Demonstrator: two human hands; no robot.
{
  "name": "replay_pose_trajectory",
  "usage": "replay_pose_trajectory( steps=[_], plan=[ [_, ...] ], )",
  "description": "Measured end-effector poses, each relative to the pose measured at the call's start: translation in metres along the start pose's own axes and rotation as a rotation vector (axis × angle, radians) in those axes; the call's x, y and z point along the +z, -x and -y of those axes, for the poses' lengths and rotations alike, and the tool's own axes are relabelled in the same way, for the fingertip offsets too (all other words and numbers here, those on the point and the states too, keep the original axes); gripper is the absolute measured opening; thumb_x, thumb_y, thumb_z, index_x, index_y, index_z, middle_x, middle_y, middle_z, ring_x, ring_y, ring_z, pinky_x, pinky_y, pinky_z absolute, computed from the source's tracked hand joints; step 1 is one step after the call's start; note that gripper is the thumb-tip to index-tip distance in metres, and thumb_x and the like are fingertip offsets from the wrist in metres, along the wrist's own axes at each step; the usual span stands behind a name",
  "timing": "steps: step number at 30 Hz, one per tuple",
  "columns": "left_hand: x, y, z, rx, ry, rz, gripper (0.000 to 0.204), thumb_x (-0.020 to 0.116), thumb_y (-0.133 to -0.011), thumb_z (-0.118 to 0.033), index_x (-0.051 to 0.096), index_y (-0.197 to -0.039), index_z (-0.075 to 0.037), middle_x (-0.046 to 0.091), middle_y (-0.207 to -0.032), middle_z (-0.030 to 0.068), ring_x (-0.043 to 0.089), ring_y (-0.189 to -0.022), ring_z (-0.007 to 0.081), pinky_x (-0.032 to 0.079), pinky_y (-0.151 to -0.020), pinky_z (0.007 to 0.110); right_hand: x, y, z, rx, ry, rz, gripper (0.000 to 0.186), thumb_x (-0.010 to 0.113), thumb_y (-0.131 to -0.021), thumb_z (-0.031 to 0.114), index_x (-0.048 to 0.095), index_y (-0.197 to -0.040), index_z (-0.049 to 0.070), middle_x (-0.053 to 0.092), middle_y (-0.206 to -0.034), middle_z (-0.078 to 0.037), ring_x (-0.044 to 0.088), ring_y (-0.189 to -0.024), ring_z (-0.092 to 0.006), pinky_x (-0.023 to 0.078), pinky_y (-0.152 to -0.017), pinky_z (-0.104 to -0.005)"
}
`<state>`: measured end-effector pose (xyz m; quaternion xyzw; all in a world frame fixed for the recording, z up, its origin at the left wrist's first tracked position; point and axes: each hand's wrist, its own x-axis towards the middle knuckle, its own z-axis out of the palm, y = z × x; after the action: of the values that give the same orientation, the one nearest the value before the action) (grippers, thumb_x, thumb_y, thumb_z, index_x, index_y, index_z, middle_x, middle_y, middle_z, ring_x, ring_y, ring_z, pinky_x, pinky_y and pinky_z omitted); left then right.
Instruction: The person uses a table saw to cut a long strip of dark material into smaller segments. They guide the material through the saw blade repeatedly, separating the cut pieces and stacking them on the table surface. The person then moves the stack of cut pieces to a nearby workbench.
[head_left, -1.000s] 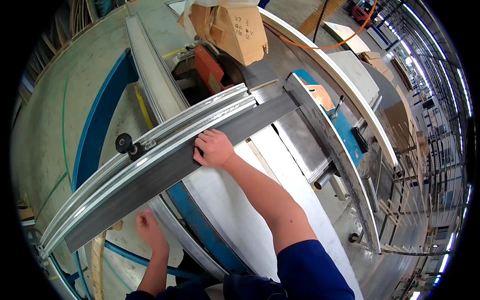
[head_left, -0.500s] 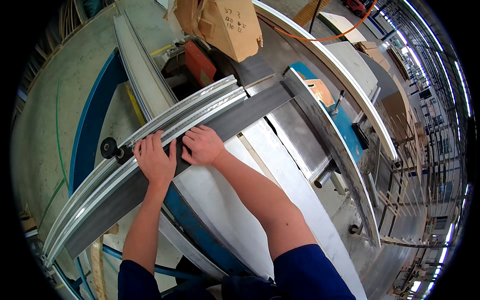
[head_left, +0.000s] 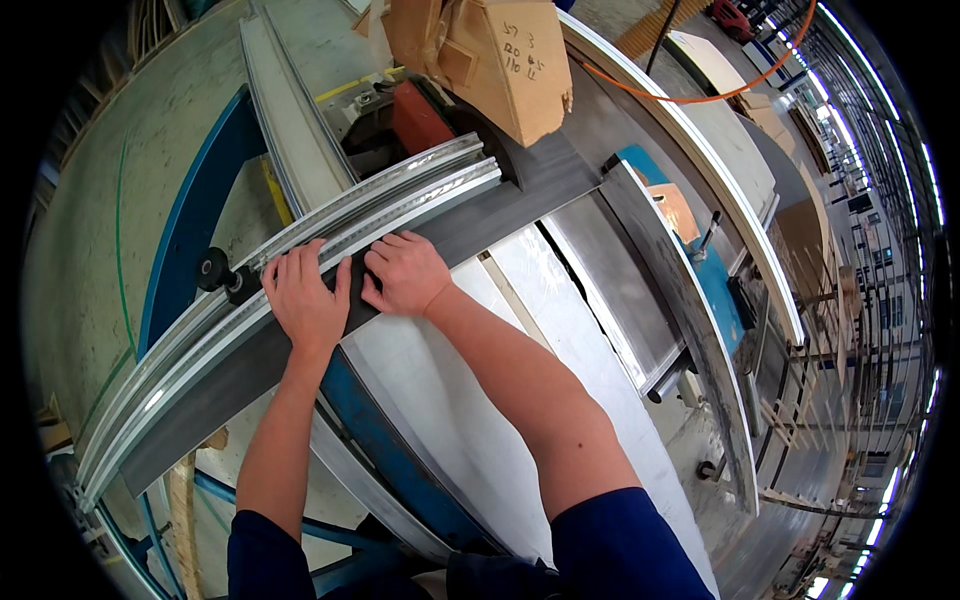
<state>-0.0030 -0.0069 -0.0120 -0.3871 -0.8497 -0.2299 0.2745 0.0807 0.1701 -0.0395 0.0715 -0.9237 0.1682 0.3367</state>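
A long dark grey board (head_left: 475, 218) lies along a ribbed aluminium fence (head_left: 400, 207), which slants across the pale metal table of a saw-like machine. My left hand (head_left: 308, 295) hooks its fingers over the fence, with its thumb down by the board. Close beside it, my right hand (head_left: 408, 275) presses on the board, fingers curled toward the fence and thumb bent under. What lies beneath the right palm is hidden. A black knob (head_left: 213, 268) sticks out from the fence left of my left hand.
A cardboard box (head_left: 500, 65) hangs over the machine beyond the fence, above a red part (head_left: 420, 118). To the right stands a steel guide bar (head_left: 690, 310) with a blue bracket (head_left: 708, 285). A pale rail (head_left: 300, 110) runs off at the far left.
The box, guide bar and far end of the board sit further right and lower in the picture. My hands keep nearly the same place on the fence and board.
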Motion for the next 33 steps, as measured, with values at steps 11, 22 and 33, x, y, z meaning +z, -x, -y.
replay_pose_trajectory(
  steps=[11, 22, 33],
  plan=[
    [0.02, -0.036, 0.027, -0.066, 0.029, -0.019, 0.039, 0.08, -0.097, -0.033, 0.071, -0.124, -0.006, 0.071, -0.113, 0.0101, 0.064, -0.115, 0.0312, 0.039, -0.119, 0.048, 0.024, -0.039, -0.02, 0.038, 0.023, 0.02, 0.02, 0.075, -0.08, 0.024, 0.063, -0.079, 0.008, 0.066, -0.082, -0.009, 0.068, -0.086, -0.03, 0.056, -0.082, -0.0434],
    [0.019, -0.039, 0.028, -0.195, 0.143, 0.025, 0.041, 0.08, -0.096, -0.029, 0.07, -0.128, -0.006, 0.069, -0.118, 0.0126, 0.062, -0.121, 0.0331, 0.036, -0.123, 0.05, 0.026, -0.048, -0.02, 0.059, 0.04, 0.103, 0.018, 0.074, -0.082, 0.02, 0.062, -0.088, 0.007, 0.065, -0.09, -0.01, 0.067, -0.093, -0.0332, 0.055, -0.087, -0.0463],
    [-0.023, -0.004, -0.008, -0.205, 0.209, 0.043, 0.041, 0.078, -0.095, -0.026, 0.069, -0.128, -0.003, 0.068, -0.121, 0.0153, 0.061, -0.122, 0.0341, 0.033, -0.127, 0.052, -0.004, -0.009, 0.014, 0.081, 0.033, 0.129, 0.017, 0.073, -0.082, 0.016, 0.06, -0.086, 0.007, 0.063, -0.089, -0.012, 0.065, -0.091, -0.036, 0.054, -0.086, -0.0475]
  ],
)
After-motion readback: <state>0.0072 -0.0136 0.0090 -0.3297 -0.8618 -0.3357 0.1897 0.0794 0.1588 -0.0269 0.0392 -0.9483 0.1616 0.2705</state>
